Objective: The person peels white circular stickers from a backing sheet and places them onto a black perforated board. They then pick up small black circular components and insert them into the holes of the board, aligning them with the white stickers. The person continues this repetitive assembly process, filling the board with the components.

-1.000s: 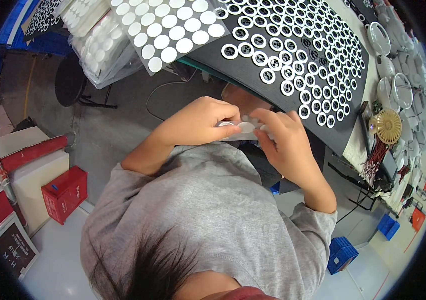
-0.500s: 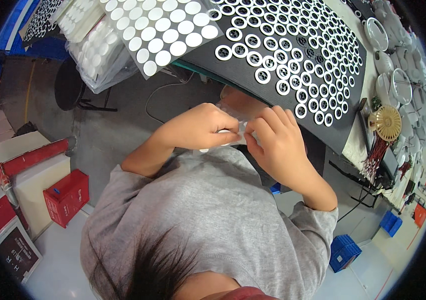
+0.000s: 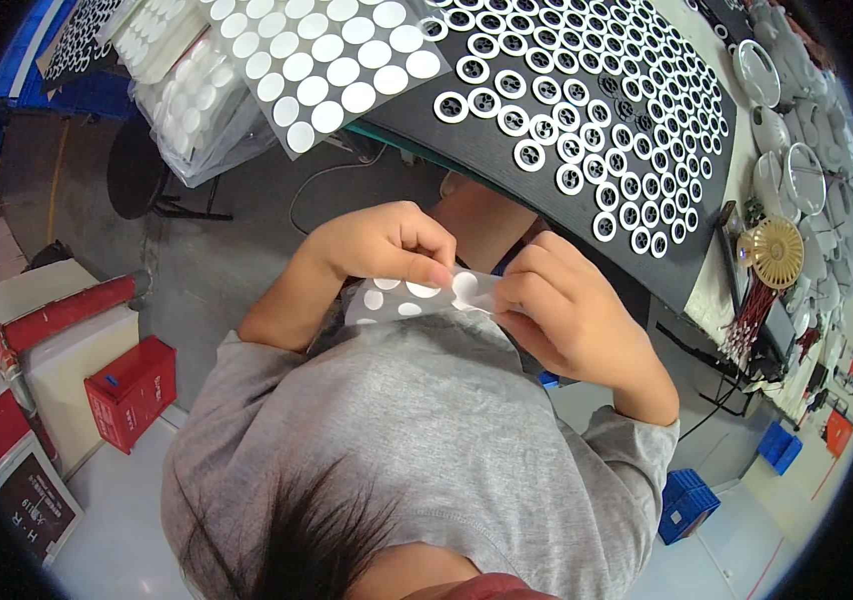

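Observation:
My left hand point(image 3: 382, 245) pinches a translucent sheet of white round stickers point(image 3: 392, 302) between thumb and fingers, close to my chest. Opposite it, my right hand point(image 3: 577, 305) has its fingers closed on the right end of that sheet, where the film is bent up and creased. One white round sticker point(image 3: 465, 287) shows between the hands, by my left thumb tip. The right fingertips are partly hidden behind the hand. Beyond my hands, a larger sheet of white round stickers point(image 3: 317, 62) overhangs the table's left edge.
A dark table point(image 3: 507, 180) carries many black round parts with white rings point(image 3: 569, 178). Bagged white discs point(image 3: 192, 105) stand at far left. On the right are a yellow handheld fan point(image 3: 775, 248) and clear round covers point(image 3: 805, 175). A red box point(image 3: 132, 393) is at lower left.
The hands have moved apart, the right one slightly down and rightward. The sticker sheet between them now shows more fully, its right end pulled up and bent.

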Demonstrator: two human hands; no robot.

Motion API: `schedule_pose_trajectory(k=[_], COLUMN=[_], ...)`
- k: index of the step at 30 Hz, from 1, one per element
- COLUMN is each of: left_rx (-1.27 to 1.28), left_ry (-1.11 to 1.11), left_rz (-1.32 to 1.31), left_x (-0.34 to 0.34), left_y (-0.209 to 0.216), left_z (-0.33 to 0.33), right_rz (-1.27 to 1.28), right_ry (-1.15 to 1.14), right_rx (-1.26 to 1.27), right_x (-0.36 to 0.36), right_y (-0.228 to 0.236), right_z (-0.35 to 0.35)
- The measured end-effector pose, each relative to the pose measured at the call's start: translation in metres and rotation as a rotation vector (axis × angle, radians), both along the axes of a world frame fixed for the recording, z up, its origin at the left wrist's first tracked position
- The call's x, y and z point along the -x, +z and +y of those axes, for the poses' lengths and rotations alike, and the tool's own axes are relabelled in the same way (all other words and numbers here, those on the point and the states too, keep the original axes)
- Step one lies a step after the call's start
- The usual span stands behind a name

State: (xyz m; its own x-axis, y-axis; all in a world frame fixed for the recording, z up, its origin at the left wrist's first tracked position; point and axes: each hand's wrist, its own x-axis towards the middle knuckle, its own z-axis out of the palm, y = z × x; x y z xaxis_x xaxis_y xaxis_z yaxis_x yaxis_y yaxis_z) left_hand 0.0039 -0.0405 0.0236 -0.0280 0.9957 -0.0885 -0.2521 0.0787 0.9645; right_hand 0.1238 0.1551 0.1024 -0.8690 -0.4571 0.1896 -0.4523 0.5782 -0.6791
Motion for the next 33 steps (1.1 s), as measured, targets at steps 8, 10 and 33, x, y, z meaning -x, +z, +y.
schedule_pose_trajectory(k=[8, 10, 33], left_rx=[0.028, 0.101, 0.042], left_ry=[0.184, 0.161, 0.041], left_rz=[-0.009, -0.016, 0.084], left_x=[-0.002, -0.007, -0.008], left_y=[-0.005, -0.003, -0.006], left_z=[-0.003, -0.003, 0.000], right_rz=[-0.146, -0.171, -0.087], right_ry=[-0.582, -0.753, -0.973], right_rx=[0.288, 0.239, -0.302], right_x=[0.016, 0.032, 0.089], right_y=[0.011, -0.008, -0.060], right_z=[0.058, 0.093, 0.150])
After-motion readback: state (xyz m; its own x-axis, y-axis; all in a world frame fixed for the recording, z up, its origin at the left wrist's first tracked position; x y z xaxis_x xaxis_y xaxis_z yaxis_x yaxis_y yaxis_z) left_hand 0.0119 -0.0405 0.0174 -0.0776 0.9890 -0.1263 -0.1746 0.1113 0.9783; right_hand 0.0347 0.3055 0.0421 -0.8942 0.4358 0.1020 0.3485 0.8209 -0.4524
